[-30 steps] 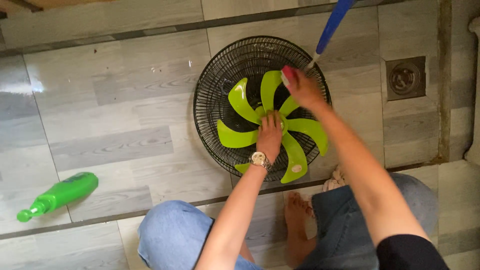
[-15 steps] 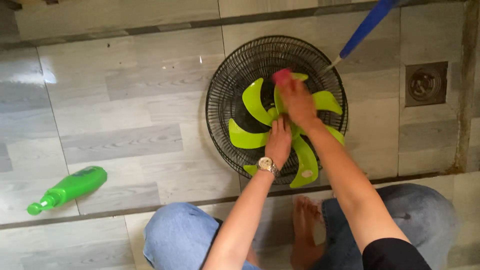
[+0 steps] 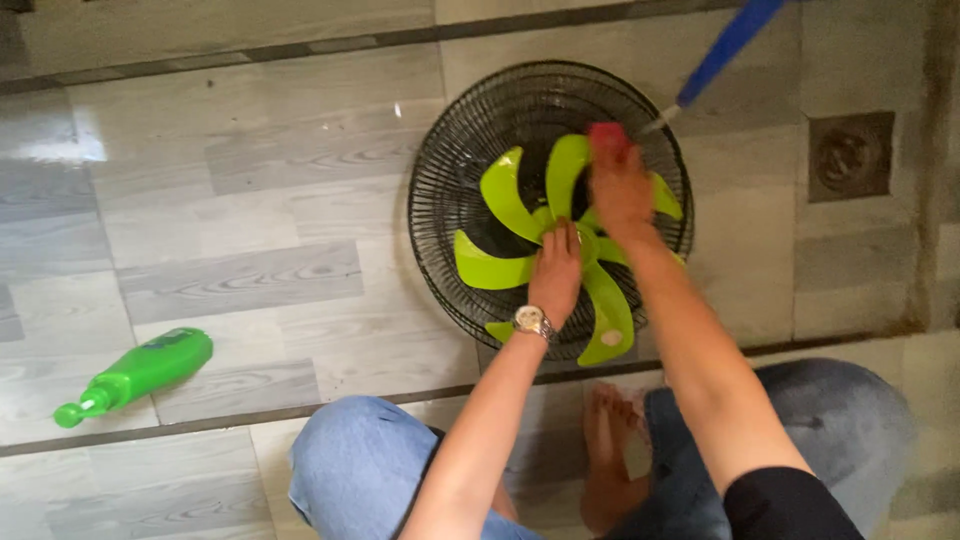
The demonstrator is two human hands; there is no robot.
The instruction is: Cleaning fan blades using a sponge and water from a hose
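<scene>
Here, in the head view, a person squats on a tiled floor (image 3: 250, 200) over a black wire fan guard (image 3: 445, 190) lying flat, with a lime-green fan blade (image 3: 490, 270) set inside it. The left hand (image 3: 555, 275) lies palm down on the middle of the blade, fingers together and pressing on the hub, its grip flat rather than closed round anything; a wristwatch (image 3: 530, 322) sits on that wrist. The right hand (image 3: 620, 190) reaches further up over the blade, and its grip is pinched on a small red sponge (image 3: 607, 136) that touches one green vane near the guard's upper part. A blue handle (image 3: 725, 45) slants in from the top right, its tip near the sponge. A green bottle (image 3: 140, 372) lies on its side on the floor at the left, well apart from the fan. A square floor drain (image 3: 850, 155) sits to the right. The person's blue-jeaned knees (image 3: 360, 465) and a bare foot (image 3: 605, 440) show at the bottom.
</scene>
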